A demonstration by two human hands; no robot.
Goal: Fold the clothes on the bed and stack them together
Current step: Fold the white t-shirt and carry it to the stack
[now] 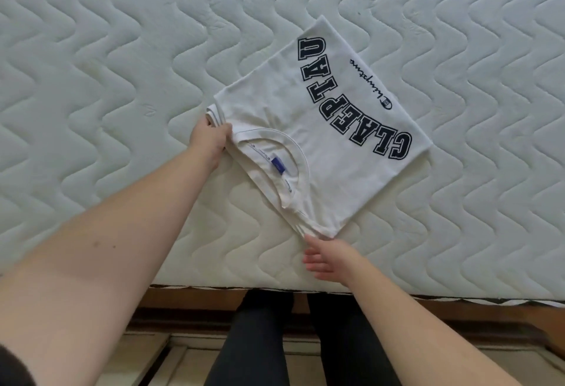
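Note:
A white T-shirt [308, 116] with dark block letters lies folded into a rough square on the white quilted mattress [107, 64], turned at an angle, its collar and blue neck label towards me. My left hand [209, 141] grips the folded layers at the shirt's left corner beside the collar. My right hand [328, 255] lies with its fingers spread just below the shirt's near corner, fingertips touching the fabric edge and holding nothing.
The mattress's front edge [214, 286] runs across below my hands, with a brown wooden bed frame [458, 318] under it. My legs in dark trousers [253, 339] stand against the frame on a light floor.

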